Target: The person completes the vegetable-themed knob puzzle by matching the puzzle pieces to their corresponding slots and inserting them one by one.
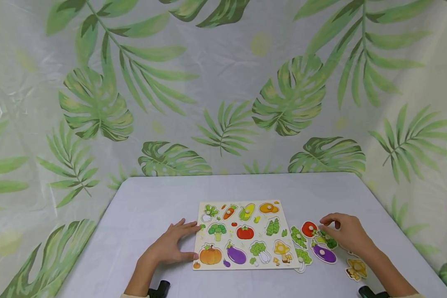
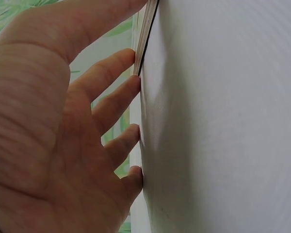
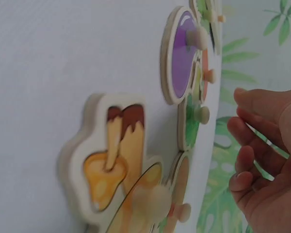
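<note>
Leaf-print curtain behind, pale grey table (image 1: pixel 149 207) in front. Puzzle board (image 1: pixel 242 234) sits mid-table; my left hand (image 1: pixel 171 246) lies flat against its left edge, fingers (image 2: pixel 117 99) straight, likely to stop it sliding. Loose pieces are clustered just right of the board: tomato piece (image 1: pixel 308 229), eggplant piece (image 1: pixel 323 253), mushroom piece (image 1: pixel 355 269). My right hand (image 1: pixel 344 232) hovers over that cluster, fingers (image 3: pixel 254 128) loosely curled, nothing gripped as far as I can see.
</note>
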`<state>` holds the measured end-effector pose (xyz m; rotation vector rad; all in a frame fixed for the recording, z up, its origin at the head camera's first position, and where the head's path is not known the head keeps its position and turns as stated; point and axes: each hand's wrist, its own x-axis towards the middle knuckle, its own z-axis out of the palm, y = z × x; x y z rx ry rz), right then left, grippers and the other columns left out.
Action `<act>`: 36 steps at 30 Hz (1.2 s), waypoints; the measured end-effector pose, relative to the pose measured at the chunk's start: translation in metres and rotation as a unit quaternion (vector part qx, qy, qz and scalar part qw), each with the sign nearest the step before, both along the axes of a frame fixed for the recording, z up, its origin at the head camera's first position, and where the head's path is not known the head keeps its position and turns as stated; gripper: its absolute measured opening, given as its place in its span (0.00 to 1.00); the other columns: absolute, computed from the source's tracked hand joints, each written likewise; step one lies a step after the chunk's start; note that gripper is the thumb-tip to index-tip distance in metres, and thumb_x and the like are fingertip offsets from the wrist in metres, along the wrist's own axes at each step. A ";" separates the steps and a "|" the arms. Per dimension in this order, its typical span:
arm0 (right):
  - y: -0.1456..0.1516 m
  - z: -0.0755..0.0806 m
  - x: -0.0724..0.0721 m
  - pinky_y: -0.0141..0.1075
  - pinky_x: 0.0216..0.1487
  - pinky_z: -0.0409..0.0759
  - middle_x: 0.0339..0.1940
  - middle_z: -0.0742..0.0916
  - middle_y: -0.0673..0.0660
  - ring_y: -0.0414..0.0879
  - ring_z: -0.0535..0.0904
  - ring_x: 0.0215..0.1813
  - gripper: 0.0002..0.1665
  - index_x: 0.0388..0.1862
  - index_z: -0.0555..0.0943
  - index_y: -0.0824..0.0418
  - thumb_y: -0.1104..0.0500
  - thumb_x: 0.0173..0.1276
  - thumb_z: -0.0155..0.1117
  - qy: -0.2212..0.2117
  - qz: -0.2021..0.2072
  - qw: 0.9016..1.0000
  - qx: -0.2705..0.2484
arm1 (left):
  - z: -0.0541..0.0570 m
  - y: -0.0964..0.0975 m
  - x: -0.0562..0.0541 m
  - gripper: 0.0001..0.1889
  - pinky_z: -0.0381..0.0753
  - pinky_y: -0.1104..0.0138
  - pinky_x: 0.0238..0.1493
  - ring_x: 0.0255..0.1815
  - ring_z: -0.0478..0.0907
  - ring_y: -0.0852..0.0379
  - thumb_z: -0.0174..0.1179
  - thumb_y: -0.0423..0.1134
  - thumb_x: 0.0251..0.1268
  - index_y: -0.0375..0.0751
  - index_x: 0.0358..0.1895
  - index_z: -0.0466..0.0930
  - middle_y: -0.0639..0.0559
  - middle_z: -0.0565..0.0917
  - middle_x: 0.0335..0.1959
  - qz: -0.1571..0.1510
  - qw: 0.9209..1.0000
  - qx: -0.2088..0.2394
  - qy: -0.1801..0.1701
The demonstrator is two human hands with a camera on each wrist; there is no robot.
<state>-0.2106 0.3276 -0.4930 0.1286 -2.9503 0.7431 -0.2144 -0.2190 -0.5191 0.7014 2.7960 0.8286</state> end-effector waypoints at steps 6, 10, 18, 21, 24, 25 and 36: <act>0.007 -0.003 0.004 0.32 0.28 0.61 0.32 0.86 0.46 0.45 0.67 0.34 0.13 0.43 0.89 0.56 0.51 0.65 0.76 -0.008 0.001 1.000 0.012 | -0.001 0.000 -0.001 0.43 0.46 0.32 0.80 0.84 0.53 0.35 0.74 0.64 0.52 0.56 0.74 0.74 0.52 0.69 0.79 0.007 1.000 -0.008 -0.005; 0.008 -0.004 0.008 0.31 0.27 0.62 0.30 0.86 0.45 0.42 0.66 0.31 0.13 0.41 0.90 0.55 0.49 0.64 0.76 -0.011 0.008 1.000 0.011 | -0.002 0.000 -0.001 0.43 0.47 0.33 0.80 0.84 0.53 0.35 0.74 0.64 0.52 0.56 0.74 0.74 0.52 0.69 0.79 0.010 1.000 -0.009 -0.006; 0.012 -0.008 0.012 0.31 0.25 0.64 0.29 0.85 0.44 0.40 0.67 0.28 0.14 0.41 0.89 0.55 0.47 0.64 0.77 -0.039 0.019 0.999 -0.002 | -0.001 0.001 -0.002 0.44 0.47 0.34 0.81 0.84 0.53 0.37 0.73 0.64 0.51 0.57 0.74 0.73 0.53 0.69 0.79 0.017 1.000 -0.013 -0.008; 0.014 -0.011 0.013 0.30 0.25 0.65 0.28 0.84 0.44 0.39 0.68 0.28 0.12 0.40 0.89 0.54 0.49 0.64 0.77 -0.041 0.025 0.999 -0.004 | 0.000 0.001 -0.001 0.44 0.47 0.34 0.81 0.84 0.53 0.37 0.74 0.63 0.51 0.57 0.74 0.73 0.53 0.69 0.79 0.018 1.000 -0.011 -0.008; 0.015 -0.014 0.014 0.30 0.26 0.67 0.27 0.84 0.44 0.37 0.68 0.27 0.08 0.38 0.89 0.53 0.52 0.64 0.77 -0.039 0.030 0.999 -0.008 | 0.001 0.001 0.000 0.43 0.47 0.33 0.81 0.84 0.53 0.36 0.75 0.62 0.52 0.55 0.73 0.74 0.51 0.70 0.78 0.012 1.000 -0.002 -0.008; 0.015 -0.015 0.014 0.30 0.26 0.67 0.26 0.84 0.44 0.37 0.68 0.26 0.07 0.38 0.89 0.52 0.52 0.64 0.77 -0.039 0.030 0.999 -0.009 | 0.002 0.001 0.000 0.43 0.46 0.33 0.80 0.84 0.53 0.35 0.75 0.61 0.52 0.54 0.73 0.74 0.51 0.70 0.78 0.011 1.000 0.000 -0.008; 0.013 -0.014 0.014 0.29 0.29 0.69 0.28 0.84 0.46 0.43 0.71 0.32 0.11 0.41 0.89 0.55 0.52 0.64 0.76 -0.060 0.001 0.998 -0.004 | 0.003 0.002 0.000 0.43 0.46 0.33 0.81 0.84 0.52 0.35 0.75 0.60 0.53 0.54 0.74 0.74 0.51 0.70 0.78 0.009 1.000 -0.004 -0.014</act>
